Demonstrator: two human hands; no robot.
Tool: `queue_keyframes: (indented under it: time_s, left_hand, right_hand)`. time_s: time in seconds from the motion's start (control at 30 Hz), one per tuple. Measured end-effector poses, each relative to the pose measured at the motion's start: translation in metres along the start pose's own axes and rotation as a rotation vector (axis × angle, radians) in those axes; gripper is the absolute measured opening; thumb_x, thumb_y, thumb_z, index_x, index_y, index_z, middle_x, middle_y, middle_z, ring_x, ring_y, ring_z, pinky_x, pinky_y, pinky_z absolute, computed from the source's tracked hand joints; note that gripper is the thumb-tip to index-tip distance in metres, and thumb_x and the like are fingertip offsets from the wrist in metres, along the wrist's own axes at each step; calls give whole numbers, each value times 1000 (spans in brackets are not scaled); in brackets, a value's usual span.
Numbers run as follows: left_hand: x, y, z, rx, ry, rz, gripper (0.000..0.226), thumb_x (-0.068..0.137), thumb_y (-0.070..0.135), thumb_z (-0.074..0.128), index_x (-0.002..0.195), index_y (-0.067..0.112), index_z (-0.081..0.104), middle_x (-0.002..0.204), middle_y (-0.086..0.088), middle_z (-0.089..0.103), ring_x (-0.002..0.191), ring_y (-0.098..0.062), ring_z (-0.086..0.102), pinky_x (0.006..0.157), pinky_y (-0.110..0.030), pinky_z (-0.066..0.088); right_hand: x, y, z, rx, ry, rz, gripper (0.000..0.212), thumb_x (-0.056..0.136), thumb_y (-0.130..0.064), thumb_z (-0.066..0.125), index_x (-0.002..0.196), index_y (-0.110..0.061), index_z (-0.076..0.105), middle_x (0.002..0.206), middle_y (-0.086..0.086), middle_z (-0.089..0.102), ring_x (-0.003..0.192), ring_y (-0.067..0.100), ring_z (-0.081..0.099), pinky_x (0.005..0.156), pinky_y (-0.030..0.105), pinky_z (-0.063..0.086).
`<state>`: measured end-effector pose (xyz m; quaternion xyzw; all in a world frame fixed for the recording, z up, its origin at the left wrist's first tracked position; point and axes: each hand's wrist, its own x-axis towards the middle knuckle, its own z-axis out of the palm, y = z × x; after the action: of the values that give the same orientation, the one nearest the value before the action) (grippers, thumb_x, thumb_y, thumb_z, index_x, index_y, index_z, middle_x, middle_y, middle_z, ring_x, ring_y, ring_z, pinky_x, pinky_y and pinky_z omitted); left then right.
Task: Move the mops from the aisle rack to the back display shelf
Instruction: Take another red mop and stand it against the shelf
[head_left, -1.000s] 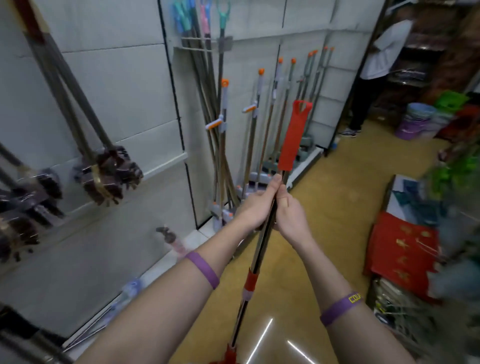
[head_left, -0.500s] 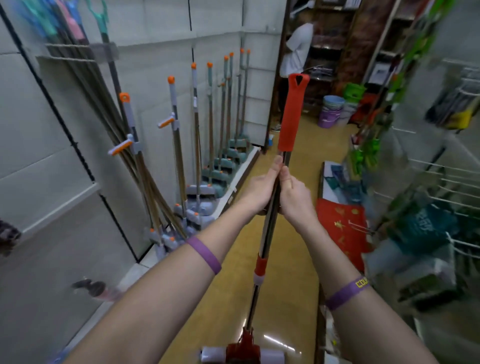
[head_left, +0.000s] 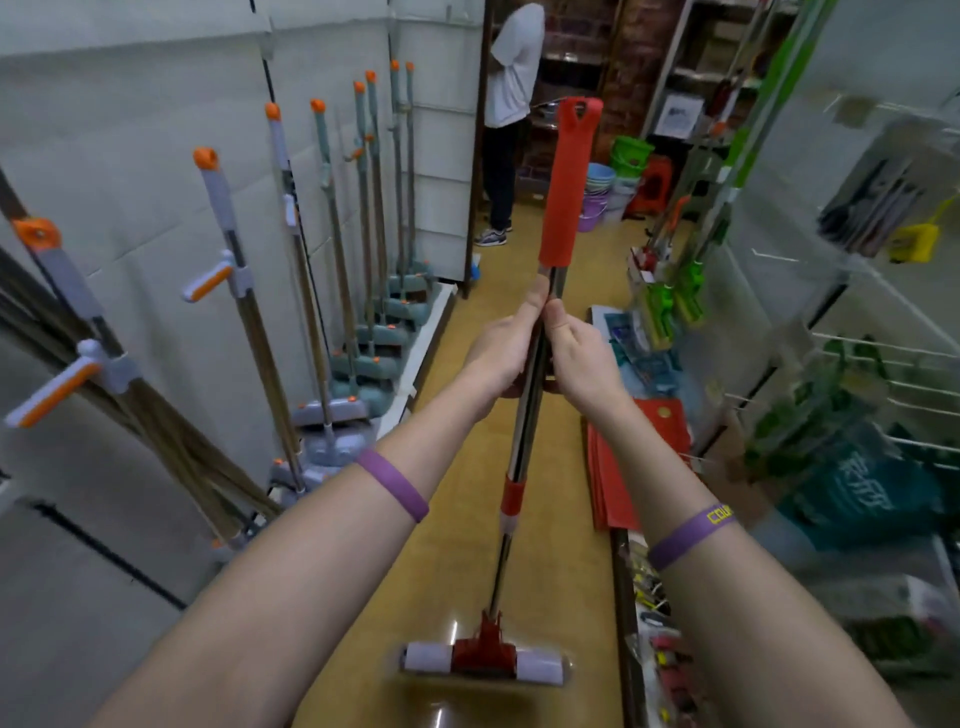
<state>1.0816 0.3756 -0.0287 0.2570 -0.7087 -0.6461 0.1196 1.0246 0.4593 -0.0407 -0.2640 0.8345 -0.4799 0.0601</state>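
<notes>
A red-handled mop (head_left: 521, 441) stands nearly upright in the middle of a shop aisle. The left hand (head_left: 501, 348) and right hand (head_left: 579, 358) are both wrapped round its metal shaft, side by side, just beneath the red grip (head_left: 566, 182). The left thumb lies up along the shaft, its tip almost at the grip. The roller head (head_left: 483, 657) hangs low over the yellow floor (head_left: 457, 545); whether it touches cannot be told. A purple wristband (head_left: 691, 535) on the right forearm carries yellow letters, of which "COU" can be read; a plain purple band (head_left: 395, 486) circles the left. White characters on a teal bag (head_left: 862, 499) at right are too blurred to read. Orange-capped mops (head_left: 332, 260) line the wall at left, and a person in a white shirt (head_left: 511, 67) stands at the aisle's far end.
</notes>
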Motion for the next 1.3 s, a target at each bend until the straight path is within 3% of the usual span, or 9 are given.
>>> queue_keyframes:
  time_s: [0.17, 0.37, 0.53, 0.77, 0.9, 1.0, 1.13, 1.3]
  left_hand:
    - [72, 13, -14, -21, -35, 1, 78, 80, 84, 35, 100, 17, 68, 90, -5, 73, 83, -23, 72, 81, -43, 60]
    - [151, 30, -18, -22, -52, 33, 72, 85, 78, 36, 95, 14, 67, 80, -3, 68, 77, -20, 69, 70, -33, 57]
    - [233, 40, -12, -17, -28, 60, 61, 88, 75, 37, 82, 20, 63, 80, -2, 68, 74, -17, 68, 60, -29, 53]
    - [380, 64, 14, 2, 36, 37, 60, 88, 74, 41, 70, 19, 58, 52, 7, 57, 50, -9, 59, 45, -19, 45]
    - [455, 82, 28, 10, 25, 28, 63, 85, 76, 41, 80, 18, 65, 71, 0, 68, 71, -16, 68, 63, -28, 56]
    - [505, 92, 35, 15, 37, 44, 64, 84, 78, 40, 80, 21, 67, 71, 2, 68, 75, -18, 68, 74, -34, 57]
    - [567, 107, 40, -3, 51, 51, 61, 85, 76, 39, 72, 22, 64, 62, 5, 63, 68, -14, 65, 66, -30, 54]
    - [650, 116, 42, -36, 14, 84, 52, 90, 71, 38, 76, 25, 59, 70, 10, 61, 68, -4, 57, 59, -21, 41]
  right_hand:
    - [69, -1, 13, 44, 13, 2, 84, 76, -84, 19, 93, -22, 72, 96, 5, 75, 96, 29, 70, 87, 51, 55]
    - [154, 16, 29, 66, 58, -12, 90, 74, -93, 18, 93, -23, 71, 93, 5, 75, 92, 31, 70, 83, 53, 56]
    - [243, 40, 39, 110, 69, -54, 83, 80, -82, 20, 96, -18, 71, 95, 6, 75, 94, 29, 70, 84, 52, 56]
    - [393, 79, 36, 144, 36, -49, 84, 83, -78, 19, 99, -15, 71, 99, 8, 74, 96, 31, 69, 85, 51, 55]
    - [468, 91, 28, 177, 2, -8, 87, 75, -85, 20, 101, -19, 72, 100, 6, 75, 97, 28, 70, 88, 51, 56]
    - [517, 98, 22, 170, 10, -4, 83, 81, -79, 21, 104, -18, 72, 103, 7, 75, 100, 28, 68, 91, 49, 54]
    - [579, 106, 21, 155, 23, -16, 71, 91, -69, 25, 102, -18, 72, 101, 5, 74, 99, 26, 68, 91, 48, 54]
    - [660, 118, 27, 155, 37, -22, 78, 78, -82, 24, 96, -23, 72, 100, 4, 75, 99, 25, 69, 90, 51, 55]
